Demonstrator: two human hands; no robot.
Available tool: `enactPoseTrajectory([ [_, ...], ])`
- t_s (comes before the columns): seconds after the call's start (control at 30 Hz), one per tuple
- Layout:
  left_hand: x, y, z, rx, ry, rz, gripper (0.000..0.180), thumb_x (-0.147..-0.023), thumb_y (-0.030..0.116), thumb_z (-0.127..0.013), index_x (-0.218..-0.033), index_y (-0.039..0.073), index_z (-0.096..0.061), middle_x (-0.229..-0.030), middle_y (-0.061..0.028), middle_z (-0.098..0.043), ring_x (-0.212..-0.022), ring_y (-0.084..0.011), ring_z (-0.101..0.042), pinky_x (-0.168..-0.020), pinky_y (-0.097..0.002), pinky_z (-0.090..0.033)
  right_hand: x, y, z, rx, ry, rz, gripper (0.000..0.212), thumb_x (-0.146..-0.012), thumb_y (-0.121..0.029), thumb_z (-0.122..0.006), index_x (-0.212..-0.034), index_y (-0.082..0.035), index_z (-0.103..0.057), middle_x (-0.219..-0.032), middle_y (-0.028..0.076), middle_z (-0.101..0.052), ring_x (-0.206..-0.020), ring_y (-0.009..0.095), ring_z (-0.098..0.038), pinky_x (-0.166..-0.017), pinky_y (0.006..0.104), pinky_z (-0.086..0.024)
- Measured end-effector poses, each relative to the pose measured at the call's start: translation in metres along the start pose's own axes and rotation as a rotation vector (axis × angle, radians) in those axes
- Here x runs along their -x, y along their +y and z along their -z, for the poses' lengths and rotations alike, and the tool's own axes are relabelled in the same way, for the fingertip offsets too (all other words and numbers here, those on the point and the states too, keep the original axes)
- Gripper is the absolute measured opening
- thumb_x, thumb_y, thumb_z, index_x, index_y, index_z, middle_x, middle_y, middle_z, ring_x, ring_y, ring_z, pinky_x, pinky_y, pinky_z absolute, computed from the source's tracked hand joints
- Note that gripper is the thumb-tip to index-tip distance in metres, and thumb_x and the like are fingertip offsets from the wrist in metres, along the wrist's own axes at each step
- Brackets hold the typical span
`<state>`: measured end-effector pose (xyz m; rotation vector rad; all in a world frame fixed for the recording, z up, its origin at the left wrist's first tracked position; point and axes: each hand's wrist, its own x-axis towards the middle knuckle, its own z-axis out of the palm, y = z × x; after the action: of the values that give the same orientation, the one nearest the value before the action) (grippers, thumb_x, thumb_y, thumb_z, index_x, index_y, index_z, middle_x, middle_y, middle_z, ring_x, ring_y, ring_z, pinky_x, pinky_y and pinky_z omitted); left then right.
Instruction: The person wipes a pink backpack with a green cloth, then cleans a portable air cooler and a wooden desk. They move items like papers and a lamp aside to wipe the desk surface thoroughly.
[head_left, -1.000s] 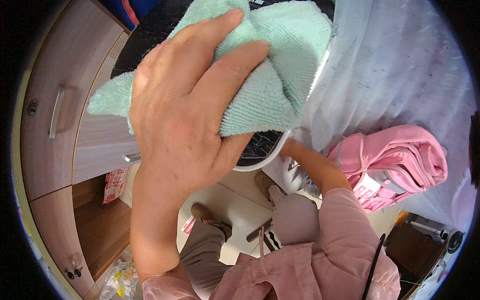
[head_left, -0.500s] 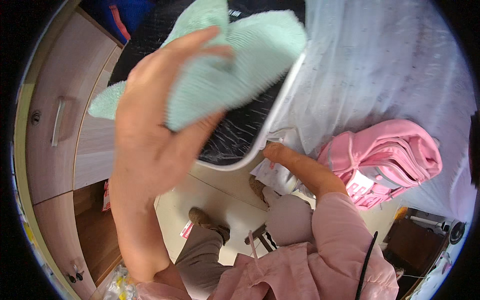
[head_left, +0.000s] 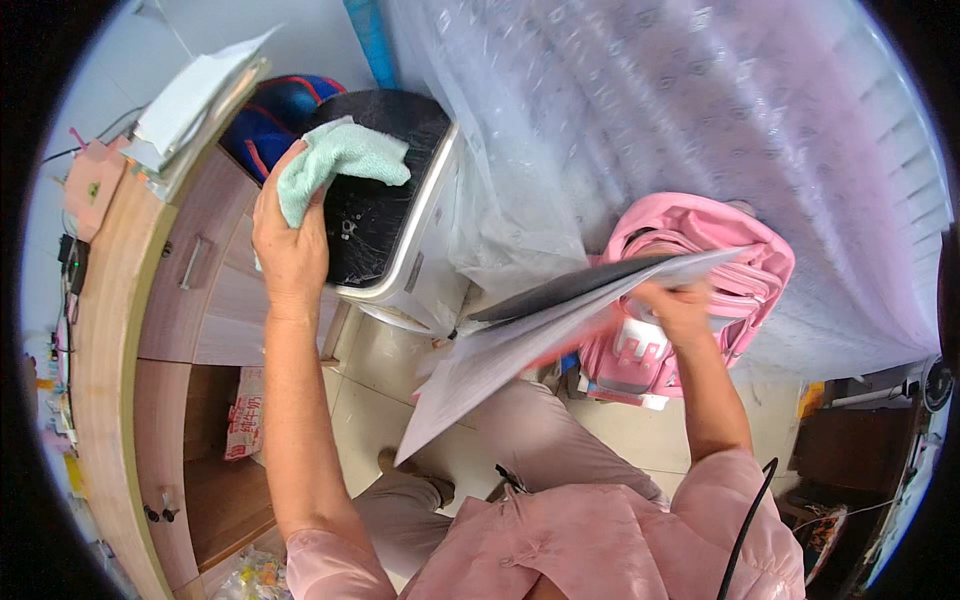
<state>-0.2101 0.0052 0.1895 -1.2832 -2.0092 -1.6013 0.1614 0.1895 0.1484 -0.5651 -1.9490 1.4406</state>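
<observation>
My left hand (head_left: 290,235) is closed round a pale green cloth (head_left: 345,160). Part of the cloth spreads over the scratched black top (head_left: 365,235) of a white, round-cornered box-shaped unit (head_left: 425,270). On the right, my right hand (head_left: 680,312) grips a sheaf of papers (head_left: 510,345) by one end. A dark grey sheet lies among the white ones, and the loose ends fan out to the left over my legs. The papers pass in front of a pink backpack (head_left: 690,225); motion blurs their lower side and my right fingers.
At left stands a wooden cabinet (head_left: 225,320) with papers (head_left: 195,115) stacked on top and a low open compartment holding a red-and-white carton (head_left: 245,415). A translucent plastic curtain (head_left: 620,100) hangs behind the backpack. A dark brown box-like piece (head_left: 840,450) stands lower right.
My view has drawn back from the black top. The left hand, still holding the cloth, appears farther away. My right hand has come up from beside the unit with the papers.
</observation>
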Motion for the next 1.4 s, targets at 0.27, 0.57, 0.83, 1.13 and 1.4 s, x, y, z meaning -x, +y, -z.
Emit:
enactPoseTrajectory([
  [0.27, 0.048, 0.07, -0.014, -0.534, -0.741, -0.321, 0.057, -0.073, 0.021, -0.071, -0.128, 0.025, -0.055, -0.147, -0.0051, -0.037, -0.136, -0.0307, -0.032, -0.109, -0.0601, -0.019, 0.104, -0.052, 0.121, -0.445, 0.723, 0.14, 0.031, -0.086, -0.008, -0.067, -0.113, 0.003, -0.058, -0.104, 0.01, -0.067, -0.087, 0.016, -0.066, -0.077, 0.0301, -0.054],
  [0.57, 0.034, 0.011, -0.034, -0.774, -0.428, -0.058, 0.049, -0.083, 0.03, -0.064, -0.13, 0.021, -0.052, -0.14, -0.0057, -0.046, -0.13, -0.0281, -0.04, -0.105, -0.0567, -0.027, 0.145, -0.006, 0.196, -0.102, 0.723, -0.11, 0.023, -0.084, -0.01, -0.07, -0.103, 0.002, -0.064, -0.1, 0.007, -0.068, -0.082, 0.013, -0.064, -0.071, 0.0276, -0.051],
  [0.83, 0.005, -0.013, -0.019, -0.664, -0.279, 0.314, 0.039, -0.087, 0.03, -0.06, -0.118, 0.007, -0.061, -0.118, -0.015, -0.061, -0.118, -0.033, -0.05, -0.1, -0.0514, -0.032, 0.047, -0.043, 0.207, 0.784, 0.09, 0.276, 0.029, -0.074, -0.015, -0.073, -0.098, 0.0, -0.069, -0.121, 0.016, -0.058, -0.108, 0.033, -0.056, -0.092, 0.0385, -0.044],
  [1.13, 0.029, -0.004, -0.014, -0.561, -0.292, 0.096, 0.039, -0.086, 0.027, -0.061, -0.121, 0.01, -0.059, -0.124, -0.0149, -0.057, -0.117, -0.034, -0.05, -0.099, -0.0522, -0.032, 0.025, -0.027, 0.215, 0.689, -0.047, 0.025, 0.039, -0.069, -0.016, -0.076, -0.105, -0.003, -0.069, -0.12, 0.015, -0.06, -0.102, 0.031, -0.058, -0.088, 0.038, -0.047],
  [1.4, 0.045, 0.005, -0.033, -0.676, -0.41, -0.149, 0.049, -0.082, 0.024, -0.065, -0.13, 0.019, -0.053, -0.136, -0.0091, -0.05, -0.13, -0.0283, -0.041, -0.108, -0.0535, -0.023, 0.064, -0.059, 0.169, 0.765, 0.065, 0.35, 0.03, -0.069, -0.008, -0.076, -0.097, -0.002, -0.07, -0.092, 0.01, -0.066, -0.08, 0.026, -0.057, -0.071, 0.037, -0.045],
])
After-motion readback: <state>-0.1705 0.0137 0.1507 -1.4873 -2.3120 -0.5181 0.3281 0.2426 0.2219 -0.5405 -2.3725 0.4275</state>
